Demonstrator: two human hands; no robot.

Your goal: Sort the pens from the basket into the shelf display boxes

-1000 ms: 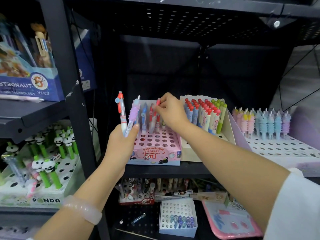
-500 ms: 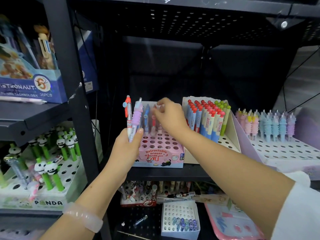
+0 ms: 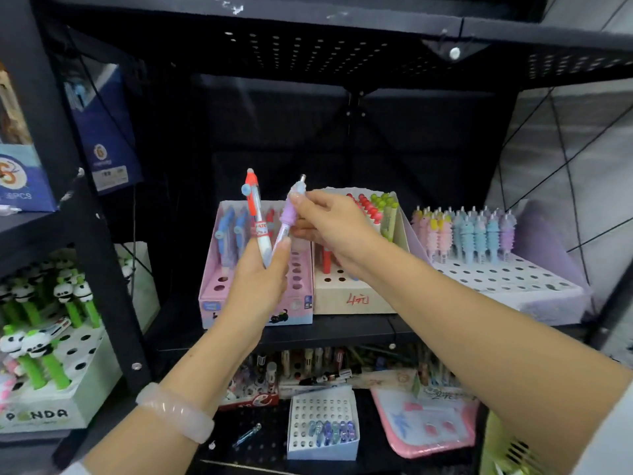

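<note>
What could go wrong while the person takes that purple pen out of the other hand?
1. The left hand holds two pens. As the right hand pulls the purple pen, the orange pen might loosen and fall.
2. The right forearm hangs just over the beige box of red and green pens, so it might knock some over.

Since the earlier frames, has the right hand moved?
Yes. The right hand left the pink box slots and now pinches the purple pen, up and left.
</note>
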